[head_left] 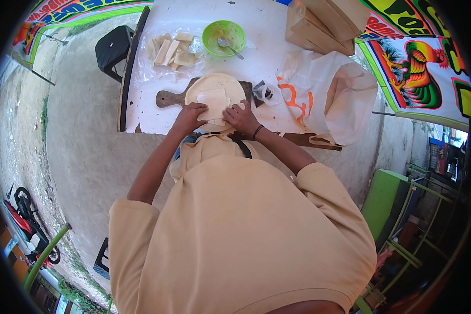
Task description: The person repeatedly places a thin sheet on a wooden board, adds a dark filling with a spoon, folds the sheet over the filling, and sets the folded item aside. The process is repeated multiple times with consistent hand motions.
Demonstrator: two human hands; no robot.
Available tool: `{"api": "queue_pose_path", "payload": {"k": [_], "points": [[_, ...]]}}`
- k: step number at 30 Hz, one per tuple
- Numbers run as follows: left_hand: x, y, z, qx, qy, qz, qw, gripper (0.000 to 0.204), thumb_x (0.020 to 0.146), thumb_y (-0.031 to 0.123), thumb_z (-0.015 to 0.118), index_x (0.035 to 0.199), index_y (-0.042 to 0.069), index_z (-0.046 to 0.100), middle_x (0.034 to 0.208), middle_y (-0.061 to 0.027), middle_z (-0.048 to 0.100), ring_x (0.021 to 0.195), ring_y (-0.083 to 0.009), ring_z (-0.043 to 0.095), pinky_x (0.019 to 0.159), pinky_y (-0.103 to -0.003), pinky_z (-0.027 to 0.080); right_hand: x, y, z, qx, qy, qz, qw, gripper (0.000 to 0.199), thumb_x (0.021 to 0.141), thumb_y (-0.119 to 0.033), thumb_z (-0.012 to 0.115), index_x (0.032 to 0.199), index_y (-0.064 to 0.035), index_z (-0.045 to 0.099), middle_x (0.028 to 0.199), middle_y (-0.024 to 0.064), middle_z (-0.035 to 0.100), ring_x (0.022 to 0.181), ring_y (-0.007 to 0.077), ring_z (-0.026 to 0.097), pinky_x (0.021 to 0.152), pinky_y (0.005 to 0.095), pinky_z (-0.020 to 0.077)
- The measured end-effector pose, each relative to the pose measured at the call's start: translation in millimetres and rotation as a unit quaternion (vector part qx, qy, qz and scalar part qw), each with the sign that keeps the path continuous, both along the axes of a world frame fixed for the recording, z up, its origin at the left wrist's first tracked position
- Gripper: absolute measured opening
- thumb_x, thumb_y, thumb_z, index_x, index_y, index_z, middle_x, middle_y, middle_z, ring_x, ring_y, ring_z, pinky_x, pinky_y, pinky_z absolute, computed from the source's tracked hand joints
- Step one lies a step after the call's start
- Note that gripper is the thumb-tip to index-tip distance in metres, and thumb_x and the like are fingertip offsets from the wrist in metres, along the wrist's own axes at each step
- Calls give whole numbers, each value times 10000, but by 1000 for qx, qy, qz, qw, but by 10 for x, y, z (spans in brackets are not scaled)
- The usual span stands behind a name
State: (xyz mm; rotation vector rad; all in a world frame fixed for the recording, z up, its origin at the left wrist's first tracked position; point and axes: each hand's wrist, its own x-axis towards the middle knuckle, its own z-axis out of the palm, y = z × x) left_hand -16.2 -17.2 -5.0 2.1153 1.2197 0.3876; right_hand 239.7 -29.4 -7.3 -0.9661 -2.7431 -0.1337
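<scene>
A round pale wrapper sheet point(220, 83) lies on a dark wooden cutting board point(167, 98) with its handle to the left. On it sits a folded white wrapper point(212, 99). My left hand point(189, 116) presses the near left edge of that wrapper. My right hand point(240, 116) presses its near right edge, fingers curled on the fold. A dark band circles my right wrist.
The white table point(267, 31) holds a green bowl with a spoon point(224, 37), folded rolls on clear plastic point(171, 51), a small plastic bag point(267, 94), a large white plastic bag point(329, 94) and wooden blocks point(324, 23). A black stool point(114, 48) stands left.
</scene>
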Motion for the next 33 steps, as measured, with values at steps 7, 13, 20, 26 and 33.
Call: {"api": "queue_pose_path", "payload": {"k": [7,13,20,26,33], "points": [[-59,16,-13,-34,13,-10,999,379,741,161,739,1103,70,672,1213,-50,632,1133,-240,563,957,-378,464,-26,9,-117,-23,24,-18,999,137,895,-268,562,956,-148,588,882,-14,562,923,158,555,937,488,355],[-11,-43,-62,-50,-21,44,998,367,727,188,764,1064,68,685,1219,-66,631,1128,-262,575,972,-384,453,-113,8,-102,-70,38,-100,992,110,878,-240,589,887,-135,617,855,-3,601,912,166,560,896,430,378],[60,-133,-72,-44,-40,94,994,371,708,169,781,1048,56,687,1206,-96,634,1133,-285,583,982,-384,451,-236,-102,-71,-187,176,-219,941,116,861,-225,632,911,-126,666,934,-11,649,945,182,557,819,347,405],[-12,-140,-85,11,-72,52,996,397,671,150,798,1041,58,683,1124,-108,659,1046,-289,619,915,-400,491,-145,-219,-133,-150,188,-187,953,147,847,-251,636,947,-148,668,1028,-40,632,986,185,551,824,367,406],[31,-83,-21,25,-72,45,996,310,709,140,776,990,35,696,1046,-130,678,1014,-291,632,885,-385,507,-156,-154,-128,-232,245,-196,921,83,845,-166,641,886,-97,660,941,32,669,927,234,598,810,368,453]]}}
